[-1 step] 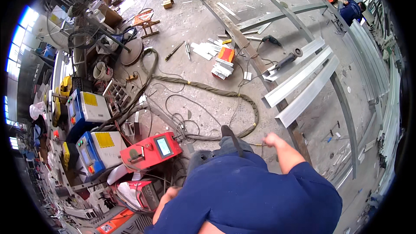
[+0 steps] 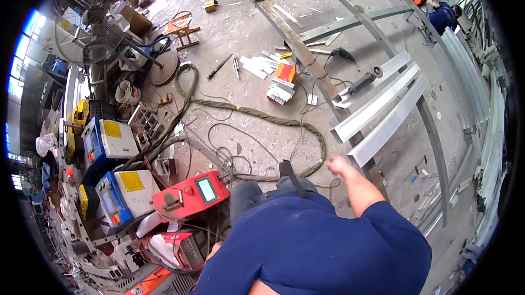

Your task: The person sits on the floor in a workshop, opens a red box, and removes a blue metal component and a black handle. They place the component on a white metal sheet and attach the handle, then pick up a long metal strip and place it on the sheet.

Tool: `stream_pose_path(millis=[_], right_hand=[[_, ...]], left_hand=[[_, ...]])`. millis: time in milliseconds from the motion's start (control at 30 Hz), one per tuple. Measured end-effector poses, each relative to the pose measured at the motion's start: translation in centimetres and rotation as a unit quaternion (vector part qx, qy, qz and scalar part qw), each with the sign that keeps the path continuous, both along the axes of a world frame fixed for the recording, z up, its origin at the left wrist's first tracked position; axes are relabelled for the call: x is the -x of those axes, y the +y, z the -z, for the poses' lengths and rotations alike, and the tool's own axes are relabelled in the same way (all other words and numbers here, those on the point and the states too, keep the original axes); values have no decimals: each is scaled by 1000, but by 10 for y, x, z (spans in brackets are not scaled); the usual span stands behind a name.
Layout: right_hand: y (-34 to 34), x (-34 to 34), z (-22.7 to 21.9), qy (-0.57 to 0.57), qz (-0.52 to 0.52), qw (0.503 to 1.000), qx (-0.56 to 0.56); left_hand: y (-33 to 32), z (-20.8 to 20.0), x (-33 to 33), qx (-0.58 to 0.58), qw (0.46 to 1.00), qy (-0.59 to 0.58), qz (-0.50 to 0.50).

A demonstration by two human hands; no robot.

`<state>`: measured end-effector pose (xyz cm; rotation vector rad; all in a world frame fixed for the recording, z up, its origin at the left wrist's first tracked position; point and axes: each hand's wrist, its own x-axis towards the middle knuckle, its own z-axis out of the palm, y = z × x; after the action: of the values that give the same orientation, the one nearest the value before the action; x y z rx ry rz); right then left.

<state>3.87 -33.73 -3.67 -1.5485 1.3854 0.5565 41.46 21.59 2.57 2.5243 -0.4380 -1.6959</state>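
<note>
My right hand (image 2: 338,165) is held out over the floor, its fingers curled in loosely, and I see nothing in them. The nearest thing is the end of a silver metal profile (image 2: 377,131), one of several lying across a steel frame (image 2: 435,142); the hand looks apart from it. My left hand (image 2: 214,249) hangs low at my side, mostly hidden by my blue shirt, so its fingers cannot be made out. Beside it stands a red machine (image 2: 188,250) with a red control box (image 2: 186,197) above, which has a lit screen.
A thick sleeved cable (image 2: 257,110) loops across the floor to my feet. An angle grinder (image 2: 361,82) and a drill (image 2: 343,54) lie near the frame. Two blue-and-white control boxes (image 2: 128,188) and a fan (image 2: 90,19) stand left. A person (image 2: 442,17) crouches far right.
My right hand has moved slightly left and away from me. My left hand has drawn back, now mostly behind my shirt. My feet and legs have shifted a little.
</note>
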Motion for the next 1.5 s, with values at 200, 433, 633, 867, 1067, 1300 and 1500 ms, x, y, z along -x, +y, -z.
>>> stream_pose_path(millis=[200,433,633,867,1067,1300,1500], right_hand=[[-146,-153,-51,-162,205,965,24],[-181,-227,-20,-27,170,985,-3],[-208,-306,-72,35,118,990,-69],[-307,-400,-25,-72,317,941,-92],[-432,-490,41,-47,330,937,-106],[-620,-642,-31,-163,318,934,-2],[-693,-695,-49,-133,352,924,64]], left_hand=[[-77,2,-87,-15,995,21,-97],[-194,45,-286,55,990,9,-131],[-410,-32,-493,189,935,-72,-290],[-553,8,-650,208,947,-55,-238],[-634,-11,-659,77,989,-40,-122],[-749,-41,-737,-16,991,-12,-135],[-867,42,-891,-13,999,-45,-4]])
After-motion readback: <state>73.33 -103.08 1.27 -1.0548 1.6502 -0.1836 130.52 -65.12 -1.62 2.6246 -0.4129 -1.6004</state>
